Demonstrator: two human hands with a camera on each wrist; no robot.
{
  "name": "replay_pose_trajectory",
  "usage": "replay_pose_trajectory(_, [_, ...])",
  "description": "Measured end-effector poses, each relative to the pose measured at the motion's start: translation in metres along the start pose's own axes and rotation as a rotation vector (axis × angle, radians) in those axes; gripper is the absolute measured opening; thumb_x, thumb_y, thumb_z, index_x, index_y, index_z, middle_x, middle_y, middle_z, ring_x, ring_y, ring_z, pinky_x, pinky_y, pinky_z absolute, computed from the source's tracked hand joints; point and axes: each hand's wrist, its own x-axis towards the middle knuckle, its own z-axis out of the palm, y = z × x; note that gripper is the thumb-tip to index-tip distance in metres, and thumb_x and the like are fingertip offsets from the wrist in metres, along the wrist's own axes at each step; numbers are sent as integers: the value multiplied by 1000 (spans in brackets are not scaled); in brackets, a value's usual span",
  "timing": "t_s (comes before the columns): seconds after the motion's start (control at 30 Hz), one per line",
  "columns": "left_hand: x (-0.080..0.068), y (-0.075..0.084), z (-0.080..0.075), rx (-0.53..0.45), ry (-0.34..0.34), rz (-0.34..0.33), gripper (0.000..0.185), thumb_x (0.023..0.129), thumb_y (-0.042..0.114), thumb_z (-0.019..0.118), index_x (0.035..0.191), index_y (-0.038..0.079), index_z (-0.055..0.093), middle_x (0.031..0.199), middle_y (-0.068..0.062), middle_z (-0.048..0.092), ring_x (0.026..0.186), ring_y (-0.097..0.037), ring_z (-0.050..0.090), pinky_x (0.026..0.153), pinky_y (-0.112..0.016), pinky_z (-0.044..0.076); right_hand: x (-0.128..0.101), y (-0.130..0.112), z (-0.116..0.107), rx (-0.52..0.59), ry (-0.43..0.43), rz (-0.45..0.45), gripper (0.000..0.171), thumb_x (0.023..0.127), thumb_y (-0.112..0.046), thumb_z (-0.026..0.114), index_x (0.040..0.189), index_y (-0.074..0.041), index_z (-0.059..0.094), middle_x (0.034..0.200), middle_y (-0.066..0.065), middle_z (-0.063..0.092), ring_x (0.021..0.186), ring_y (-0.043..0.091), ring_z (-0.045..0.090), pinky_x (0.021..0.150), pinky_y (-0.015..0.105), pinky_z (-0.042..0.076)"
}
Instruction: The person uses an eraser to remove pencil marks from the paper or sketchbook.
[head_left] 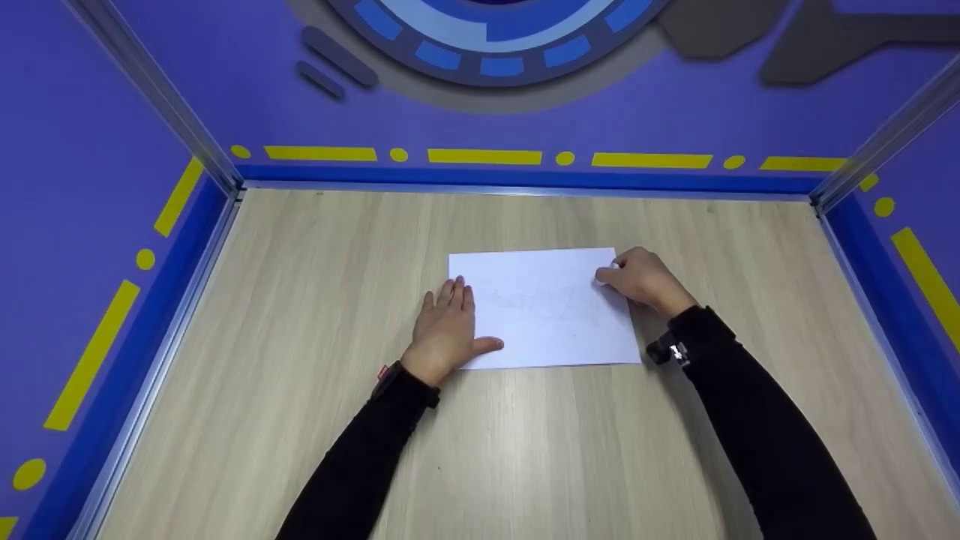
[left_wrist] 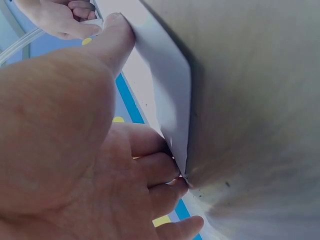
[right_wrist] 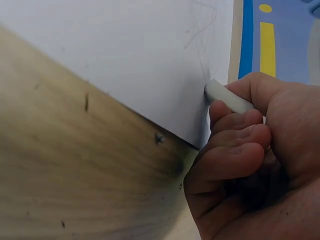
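Note:
A white sheet of paper [head_left: 544, 322] with faint grey pencil marks lies on the wooden table. My left hand [head_left: 444, 328] rests along its left edge, fingers straight and thumb spread onto the sheet. In the left wrist view, the near edge of the paper [left_wrist: 170, 75] bows slightly above the tabletop beside that hand. At the upper right part of the sheet, my right hand [head_left: 643, 279] pinches a white eraser [right_wrist: 227, 97] between thumb and curled fingers. The eraser's darkened end is at the paper's surface, and its other end is hidden in the hand.
Blue panels with yellow dashes [head_left: 484, 157] wall in the table [head_left: 337, 300] at the back and both sides. A metal rail [head_left: 525, 190] runs along the back edge. Dark sleeves cover both arms, with a strapped device [head_left: 670, 349] at the right wrist.

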Motion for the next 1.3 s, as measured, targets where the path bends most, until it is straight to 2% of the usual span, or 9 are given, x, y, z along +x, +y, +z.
replay_pose_trajectory(0.2, [-1,2,0,-6,-6,0,114,82,79,53,157,-1,20,166,-20,15,156,-31,12,125,-55,16,-1,5,-2,20,-8,34,38,87,-39,64,66,-17,41,57,-5,42,49,13,43,43,28,35])
replay_pose_trajectory(0.43, [-1,4,0,0,-3,3,114,82,79,53,157,-1,20,167,-19,15,156,-31,13,125,-55,17,-3,10,-5,15,-11,34,30,87,-41,66,78,-13,57,64,-2,43,51,13,45,43,29,37])
replay_pose_trajectory(0.57, [-2,4,1,-3,1,8,114,83,79,53,157,-1,20,166,-19,16,156,-31,13,125,-55,17,-4,11,-6,6,-17,26,31,87,-42,65,83,-11,61,67,-2,44,53,13,45,45,29,38])
replay_pose_trajectory(0.63, [-1,4,1,-2,0,10,114,83,79,52,157,-1,20,167,-19,15,156,-31,12,125,-55,16,-5,11,-6,1,-20,20,31,87,-42,64,88,-11,62,69,-1,45,54,13,46,45,29,38])
replay_pose_trajectory(0.83, [0,4,1,11,-8,14,115,83,80,50,157,-1,18,167,-19,13,156,-32,11,125,-56,15,-8,7,-5,-10,-3,32,34,88,-42,63,88,-9,59,68,1,47,54,14,47,45,29,38])
replay_pose_trajectory(0.93, [0,3,0,6,-4,15,114,83,79,52,157,-2,19,167,-20,14,156,-32,12,124,-56,16,-11,4,-2,-47,27,16,39,89,-42,61,99,-4,65,78,6,54,61,16,51,48,28,40])
replay_pose_trajectory(1.07, [-1,3,-2,-2,5,10,113,83,77,54,157,-2,21,166,-20,17,156,-32,14,124,-57,16,-14,0,1,-114,70,-19,43,90,-41,58,104,-2,67,92,13,60,72,21,56,53,27,42])
replay_pose_trajectory(1.2, [-1,2,-1,7,9,6,113,82,78,54,157,-2,22,166,-20,17,156,-32,14,124,-56,15,-15,-5,5,-129,96,-50,39,91,-41,57,97,-3,66,90,13,60,73,23,56,55,28,42])
replay_pose_trajectory(1.3, [0,0,1,15,8,3,114,82,79,54,157,-1,22,166,-20,17,156,-32,14,125,-56,15,-15,-11,10,-101,109,-80,35,90,-39,57,78,-7,60,79,8,52,66,20,50,52,28,37])
